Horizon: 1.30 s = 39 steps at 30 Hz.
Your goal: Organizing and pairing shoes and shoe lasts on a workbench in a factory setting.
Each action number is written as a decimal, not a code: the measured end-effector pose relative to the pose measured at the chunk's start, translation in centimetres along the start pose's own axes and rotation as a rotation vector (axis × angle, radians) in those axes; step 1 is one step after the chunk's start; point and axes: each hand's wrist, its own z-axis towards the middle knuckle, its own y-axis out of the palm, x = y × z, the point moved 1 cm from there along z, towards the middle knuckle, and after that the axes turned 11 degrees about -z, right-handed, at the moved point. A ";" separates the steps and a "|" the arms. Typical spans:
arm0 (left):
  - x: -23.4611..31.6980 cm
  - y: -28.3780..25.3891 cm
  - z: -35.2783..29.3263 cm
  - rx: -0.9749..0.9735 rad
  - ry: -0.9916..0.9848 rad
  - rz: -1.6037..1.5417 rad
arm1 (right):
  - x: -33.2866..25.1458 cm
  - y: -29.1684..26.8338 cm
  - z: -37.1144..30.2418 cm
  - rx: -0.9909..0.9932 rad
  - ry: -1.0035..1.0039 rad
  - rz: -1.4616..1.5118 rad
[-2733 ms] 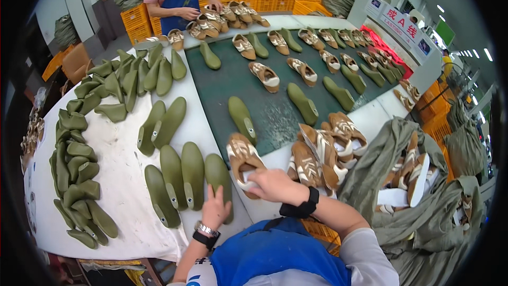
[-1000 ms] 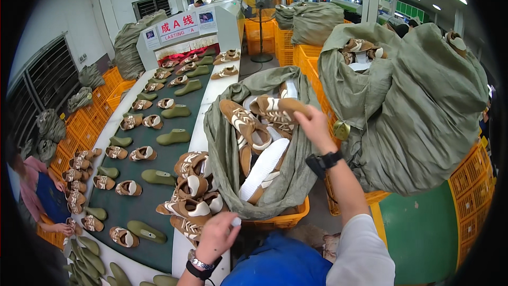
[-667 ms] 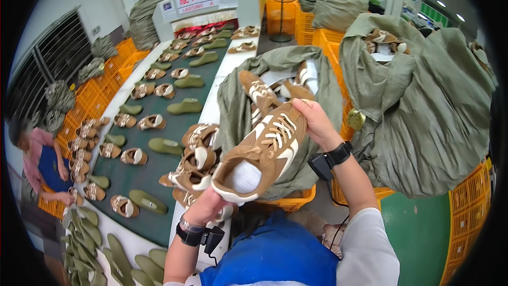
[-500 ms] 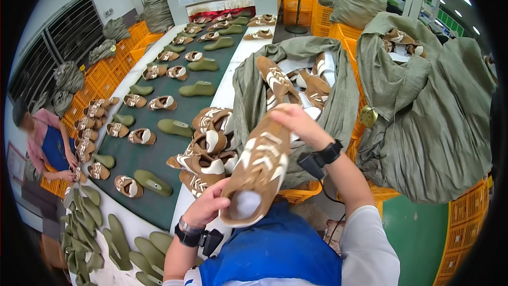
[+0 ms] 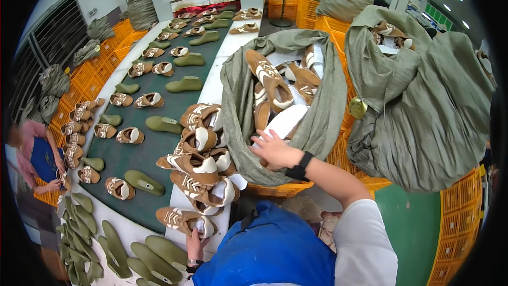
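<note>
A brown shoe upper with white stripes (image 5: 177, 219) rests on the white ledge beside the conveyor. My left hand (image 5: 194, 242) grips it at the heel end, thumb near the collar opening; the other fingers are mostly hidden. Over the mouth of a grey-green cloth sack (image 5: 238, 90) reaches my right hand (image 5: 276, 150), its fingers spread at the near end of a white sole-shaped piece (image 5: 288, 120). Several more brown shoe uppers (image 5: 269, 79) lie in the sack. Between sack and conveyor, a pile of matching uppers (image 5: 196, 165) lies on the ledge.
A green conveyor belt (image 5: 159, 153) carries uppers and olive shoe lasts (image 5: 144, 182). More lasts (image 5: 157, 258) lie at the near left. Another person (image 5: 39, 153) works across the belt. Full sacks (image 5: 423, 116) and orange crates (image 5: 459, 222) stand at right.
The upper held up between both hands has gone down to the ledge in my left hand. My right hand has let go of it and moved to the sack. The view has shifted slightly.
</note>
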 end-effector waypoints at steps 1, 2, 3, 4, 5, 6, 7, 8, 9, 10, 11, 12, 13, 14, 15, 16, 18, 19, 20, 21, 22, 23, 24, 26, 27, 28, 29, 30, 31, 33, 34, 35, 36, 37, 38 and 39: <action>0.9 0.1 0.5 -0.049 -0.037 0.122 | -0.4 0.8 0.5 0.016 0.004 -0.059; 2.5 0.6 0.9 -0.097 -0.068 0.239 | -0.3 0.5 0.7 -0.023 0.002 -0.031; 3.9 1.0 0.6 -0.035 -0.112 0.380 | 0.0 0.0 0.8 -0.063 0.001 -0.003; 5.0 0.4 0.5 -0.025 -0.061 0.693 | 0.4 -0.6 1.1 -0.095 -0.005 0.026; 6.1 -0.6 0.6 -0.011 -0.011 1.003 | 1.0 -3.0 0.7 0.016 0.029 -0.014; 6.9 -1.2 0.3 0.006 0.041 1.307 | 1.9 -5.4 -0.1 0.147 0.074 0.030; 7.9 -1.2 -0.8 0.077 0.121 1.259 | 2.7 -8.0 -1.2 0.318 0.108 0.087; 8.9 -1.0 -1.8 0.141 0.202 1.208 | 3.2 -10.6 -2.2 0.487 0.143 0.139; 9.7 -0.9 -2.5 0.084 0.367 1.096 | 2.8 -12.4 -2.7 0.608 0.116 0.112; 11.0 1.5 -4.6 -0.020 0.437 0.812 | 1.9 -13.9 -2.7 0.731 0.075 0.094; 12.5 4.1 -6.2 -0.111 0.504 0.525 | 0.4 -14.9 -2.4 0.888 -0.064 0.198; 12.8 4.8 -5.3 -0.315 0.356 0.352 | -1.4 -15.7 -2.5 0.974 -0.167 0.267; 13.6 7.3 -6.5 -0.478 0.288 0.145 | -3.6 -15.6 -2.1 1.000 -0.278 0.313; 14.4 9.8 -7.5 -0.784 0.281 -0.012 | -5.8 -15.4 -2.1 0.969 -0.372 0.391; 15.2 12.6 -8.9 -0.948 0.250 -0.163 | -7.7 -15.2 -1.6 0.938 -0.509 0.500; 14.3 12.6 -7.5 -1.007 0.131 -0.317 | -9.9 -13.9 -0.9 0.936 -0.588 0.633; 15.7 15.3 -8.8 -0.874 0.055 -0.519 | -12.6 -12.9 -0.1 0.793 -0.607 0.459; 15.5 14.7 -7.8 -0.889 0.114 -0.501 | -13.3 -13.0 0.0 0.771 -0.588 0.468; 15.3 13.8 -7.4 -0.945 0.135 -0.584 | -13.6 -13.3 -0.2 0.754 -0.576 0.474; 14.9 13.0 -7.1 -1.003 0.149 -0.669 | -13.8 -13.8 -0.5 0.735 -0.562 0.479; 15.2 12.4 -8.0 -0.998 0.021 -0.875 | -13.3 -14.6 -0.5 0.702 -0.579 0.559; 15.6 11.7 -9.0 -0.980 -0.102 -1.082 | -12.7 -14.9 -0.6 0.703 -0.548 0.611; 13.9 10.3 -6.6 -0.997 -0.267 -1.275 | -11.9 -14.8 -0.6 0.702 -0.516 0.663; 14.5 9.6 -7.3 -0.953 -0.278 -1.261 | -9.3 -13.1 -0.8 0.767 -0.205 0.529; 15.0 9.5 -7.2 -0.917 -0.199 -1.191 | -6.8 -11.5 -1.4 0.790 -0.005 0.493; 14.5 7.5 -5.3 -0.793 -0.024 -1.018 | -4.3 -9.8 -1.9 0.809 0.200 0.442; 13.9 5.3 -3.4 -0.642 0.127 -0.830 | -2.0 -8.2 -2.3 0.779 0.333 0.371; 14.0 4.5 -2.2 -0.353 0.244 -0.647 | 0.2 -6.5 -3.2 0.738 0.483 0.283; 13.4 4.1 -2.2 -0.201 0.426 -0.514 | 1.6 -4.5 -3.7 0.499 0.533 0.273; 9.4 1.3 -0.3 0.036 0.680 -0.111 | 3.6 -0.5 -4.6 -0.045 0.605 0.245; 6.9 -0.3 1.7 0.146 0.756 0.157 | 3.7 0.6 -4.1 -0.166 0.515 0.169; 8.7 2.6 -2.5 0.036 0.257 0.245 | 3.4 0.4 -3.9 -0.080 0.543 0.225; 7.9 3.6 -2.5 -0.053 0.299 0.162 | 3.1 0.1 -3.4 0.007 0.568 0.279; 4.1 -0.5 2.3 0.024 0.483 0.334 | 2.7 -0.2 -2.2 0.153 0.602 0.394; 2.8 -1.4 4.7 0.040 0.550 0.443 | 3.0 0.3 -1.3 0.294 0.654 0.501; 1.5 -2.7 6.8 0.078 0.619 0.549 | 3.2 0.9 0.2 0.294 0.739 0.533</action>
